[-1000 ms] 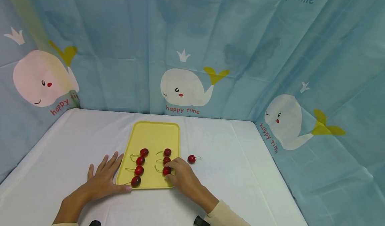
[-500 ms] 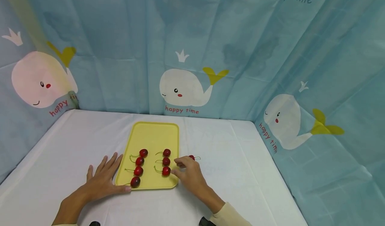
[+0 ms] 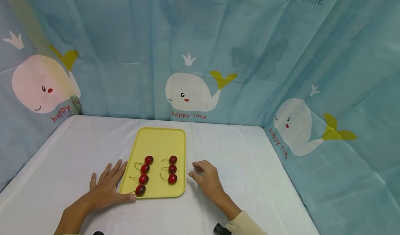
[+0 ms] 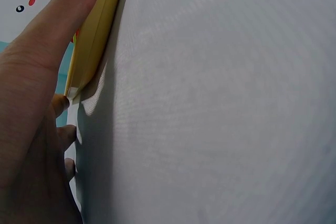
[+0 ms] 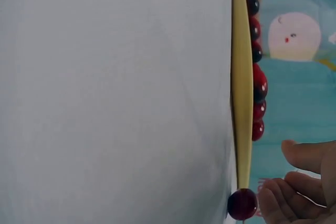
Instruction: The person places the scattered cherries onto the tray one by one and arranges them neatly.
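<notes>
A yellow tray (image 3: 160,141) bears two columns of red cherries with green stems. On its left side is a column that ends in a dark cherry (image 3: 140,189) by the front corner; three more, such as one cherry (image 3: 172,178), line the right side. My left hand (image 3: 104,189) lies spread at the tray's left edge, its thumb along the front corner. Just right of the tray, my right hand (image 3: 209,179) hovers with thumb and bent fingers apart and nothing between them. In the right wrist view a loose cherry (image 5: 242,204) sits beside its fingertips; the hand hides it in the head view.
White cloth (image 3: 250,179) covers the table under the tray. A blue curtain (image 3: 125,54) printed with whales hangs behind and at both sides of the table.
My right hand has let go of the nearest cherry in the tray's right column and moved right, off the tray, over the loose cherry. The left hand stays in place.
</notes>
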A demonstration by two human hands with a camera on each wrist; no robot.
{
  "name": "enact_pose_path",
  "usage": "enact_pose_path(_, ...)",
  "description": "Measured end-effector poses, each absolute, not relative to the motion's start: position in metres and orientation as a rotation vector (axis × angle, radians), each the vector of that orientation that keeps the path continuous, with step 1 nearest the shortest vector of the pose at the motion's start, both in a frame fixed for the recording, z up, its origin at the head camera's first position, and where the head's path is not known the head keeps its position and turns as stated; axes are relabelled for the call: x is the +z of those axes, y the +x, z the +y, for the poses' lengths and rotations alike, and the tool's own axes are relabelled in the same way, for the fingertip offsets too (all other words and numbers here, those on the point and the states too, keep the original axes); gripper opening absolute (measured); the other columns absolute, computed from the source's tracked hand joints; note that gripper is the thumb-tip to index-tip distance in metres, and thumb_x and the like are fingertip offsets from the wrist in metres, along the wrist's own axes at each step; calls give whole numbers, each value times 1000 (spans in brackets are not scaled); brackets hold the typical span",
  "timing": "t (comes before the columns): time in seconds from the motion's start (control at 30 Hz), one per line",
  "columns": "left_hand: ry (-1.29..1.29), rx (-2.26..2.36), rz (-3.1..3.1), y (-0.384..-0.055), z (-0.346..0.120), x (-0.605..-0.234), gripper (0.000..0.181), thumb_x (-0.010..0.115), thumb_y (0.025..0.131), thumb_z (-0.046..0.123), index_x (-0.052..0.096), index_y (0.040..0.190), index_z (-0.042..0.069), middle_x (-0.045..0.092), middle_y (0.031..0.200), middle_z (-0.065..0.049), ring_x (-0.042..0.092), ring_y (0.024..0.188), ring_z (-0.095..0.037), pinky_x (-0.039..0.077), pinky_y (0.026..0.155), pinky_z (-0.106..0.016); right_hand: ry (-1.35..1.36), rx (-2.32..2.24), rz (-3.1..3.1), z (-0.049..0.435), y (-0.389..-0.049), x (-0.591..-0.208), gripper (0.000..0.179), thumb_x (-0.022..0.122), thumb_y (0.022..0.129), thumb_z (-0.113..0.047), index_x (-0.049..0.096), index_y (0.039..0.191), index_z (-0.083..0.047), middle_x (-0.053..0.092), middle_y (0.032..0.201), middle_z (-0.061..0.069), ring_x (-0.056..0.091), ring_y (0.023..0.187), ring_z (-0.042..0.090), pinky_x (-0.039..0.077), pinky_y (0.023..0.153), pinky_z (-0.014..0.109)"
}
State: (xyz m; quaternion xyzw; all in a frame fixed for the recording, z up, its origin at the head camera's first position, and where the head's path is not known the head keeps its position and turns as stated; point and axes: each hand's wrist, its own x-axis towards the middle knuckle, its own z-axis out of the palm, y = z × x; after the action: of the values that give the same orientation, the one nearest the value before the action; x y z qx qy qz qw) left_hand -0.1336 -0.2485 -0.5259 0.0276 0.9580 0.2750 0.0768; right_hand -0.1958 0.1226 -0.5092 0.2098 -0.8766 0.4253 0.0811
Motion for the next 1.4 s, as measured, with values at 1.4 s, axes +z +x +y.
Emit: enact_pose_path(1.4,95,832,2878,-133,-250,-530,131,81,75,74,18,170,9,12,174,-30,1,155,-62,-18,107,-88,649,1012,-2726,133,-216,-515,20,84,91,-12,81,109,-7,76,108,3,64,99,20,54,86,35)
